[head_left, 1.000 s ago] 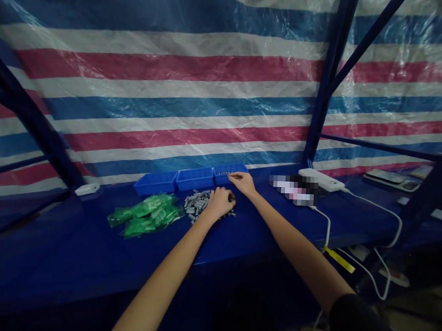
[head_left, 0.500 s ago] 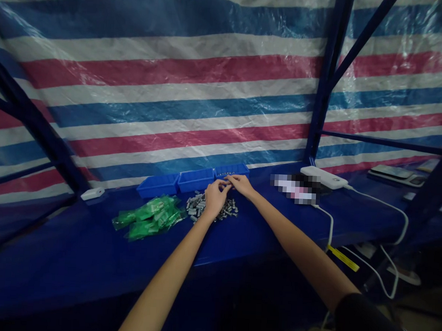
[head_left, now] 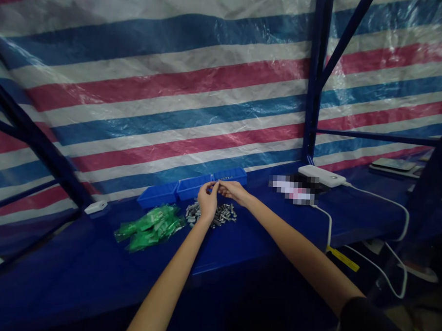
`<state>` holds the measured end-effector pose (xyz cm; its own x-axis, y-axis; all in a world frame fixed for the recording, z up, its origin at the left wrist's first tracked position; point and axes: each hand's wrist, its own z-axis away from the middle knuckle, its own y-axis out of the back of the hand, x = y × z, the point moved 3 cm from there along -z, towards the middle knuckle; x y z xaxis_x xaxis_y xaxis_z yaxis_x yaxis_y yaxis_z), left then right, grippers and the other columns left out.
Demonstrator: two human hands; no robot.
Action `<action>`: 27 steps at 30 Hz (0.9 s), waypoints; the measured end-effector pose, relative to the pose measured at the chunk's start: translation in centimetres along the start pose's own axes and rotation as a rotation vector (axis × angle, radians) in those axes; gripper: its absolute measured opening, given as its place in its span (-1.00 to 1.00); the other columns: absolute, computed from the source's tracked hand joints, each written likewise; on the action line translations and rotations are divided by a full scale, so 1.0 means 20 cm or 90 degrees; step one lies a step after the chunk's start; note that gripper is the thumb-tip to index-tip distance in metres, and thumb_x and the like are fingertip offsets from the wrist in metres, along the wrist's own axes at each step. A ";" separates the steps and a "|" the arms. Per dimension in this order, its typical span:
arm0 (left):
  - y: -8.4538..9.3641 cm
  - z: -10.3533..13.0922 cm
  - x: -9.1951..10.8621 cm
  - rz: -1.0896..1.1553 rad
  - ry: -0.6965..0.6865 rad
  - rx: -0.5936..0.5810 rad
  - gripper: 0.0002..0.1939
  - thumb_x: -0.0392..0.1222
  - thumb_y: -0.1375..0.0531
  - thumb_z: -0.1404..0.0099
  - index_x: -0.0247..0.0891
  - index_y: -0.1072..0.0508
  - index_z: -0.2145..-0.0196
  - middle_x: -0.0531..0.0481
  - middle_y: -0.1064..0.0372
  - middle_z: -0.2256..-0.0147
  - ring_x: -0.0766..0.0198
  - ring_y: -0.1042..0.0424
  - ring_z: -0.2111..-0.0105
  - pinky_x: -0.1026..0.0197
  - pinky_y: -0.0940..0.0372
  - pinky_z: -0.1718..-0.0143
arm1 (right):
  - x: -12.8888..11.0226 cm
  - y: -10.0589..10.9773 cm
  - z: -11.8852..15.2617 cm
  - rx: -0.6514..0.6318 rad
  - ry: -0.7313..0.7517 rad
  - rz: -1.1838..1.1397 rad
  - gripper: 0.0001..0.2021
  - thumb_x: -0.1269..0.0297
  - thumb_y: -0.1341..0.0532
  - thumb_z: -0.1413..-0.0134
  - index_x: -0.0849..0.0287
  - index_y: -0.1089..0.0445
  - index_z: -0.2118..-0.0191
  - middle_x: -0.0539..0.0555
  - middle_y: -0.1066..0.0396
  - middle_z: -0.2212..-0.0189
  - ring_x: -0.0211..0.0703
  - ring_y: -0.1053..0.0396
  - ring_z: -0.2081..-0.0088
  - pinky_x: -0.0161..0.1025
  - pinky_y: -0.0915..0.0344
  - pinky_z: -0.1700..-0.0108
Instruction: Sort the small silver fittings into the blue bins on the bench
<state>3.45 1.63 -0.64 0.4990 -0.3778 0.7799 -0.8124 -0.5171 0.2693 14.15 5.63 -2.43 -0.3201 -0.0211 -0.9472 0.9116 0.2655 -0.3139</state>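
My left hand (head_left: pixel 208 200) and my right hand (head_left: pixel 233 191) meet fingertip to fingertip above a pile of small metal parts (head_left: pixel 225 214). The fingers of both hands are pinched together; whatever they hold is too small or too hidden to make out. Behind them three blue bins stand in a row: a left bin (head_left: pixel 156 195), a middle bin (head_left: pixel 190 187) partly behind my left hand, and a right bin (head_left: pixel 238 175) with small pieces in it. Green plastic packets (head_left: pixel 154 226) lie in a heap left of the metal parts.
On the blue table (head_left: pixel 247 244), a white power bank (head_left: pixel 321 175) with a white cable (head_left: pixel 384 201) lies at the right, beside a blurred-out item (head_left: pixel 293 189). A small white device (head_left: pixel 95 207) sits at the left. Blue posts (head_left: pixel 312 91) and a striped tarp (head_left: pixel 180 85) stand behind.
My hands have shifted slightly left, from near the right bin towards the middle bin, fingertips still together. The camera view has tilted and turned a little.
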 end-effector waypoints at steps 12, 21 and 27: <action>-0.04 0.07 0.07 -0.347 -0.043 -0.278 -0.72 -0.03 -0.16 -0.12 -0.20 -0.45 0.24 0.00 -0.47 0.40 0.15 -0.42 0.28 0.06 -0.14 0.13 | -0.07 0.16 -0.01 0.219 0.120 0.226 -0.92 0.34 -0.27 0.18 0.24 -0.49 0.50 0.05 -0.50 0.50 -0.23 -0.43 0.41 -0.37 -0.34 0.34; -0.06 0.11 0.10 -0.448 -0.122 -0.392 -0.70 0.09 -0.16 -0.07 -0.15 -0.52 0.40 -0.04 -0.49 0.32 0.02 -0.38 0.18 -0.04 -0.08 0.08 | -0.13 0.11 0.00 0.145 0.205 0.173 -0.71 0.36 -0.21 0.10 0.18 -0.47 0.16 0.08 -0.48 0.20 -0.24 -0.42 0.30 -0.32 -0.38 0.30; -0.06 0.11 0.09 -0.437 -0.054 -0.415 -0.76 0.00 -0.13 -0.13 -0.14 -0.55 0.45 -0.01 -0.51 0.42 0.09 -0.43 0.27 0.03 -0.12 0.11 | -0.09 0.14 -0.01 0.199 0.184 0.195 -0.74 0.45 -0.13 0.09 0.20 -0.49 0.26 0.04 -0.51 0.35 -0.26 -0.44 0.36 -0.36 -0.37 0.31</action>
<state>5.88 -0.09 -0.76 0.9295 -0.2184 0.2971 -0.3287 -0.1256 0.9360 17.18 6.54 -1.50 -0.0443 0.2906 -0.9558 0.9940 -0.0827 -0.0712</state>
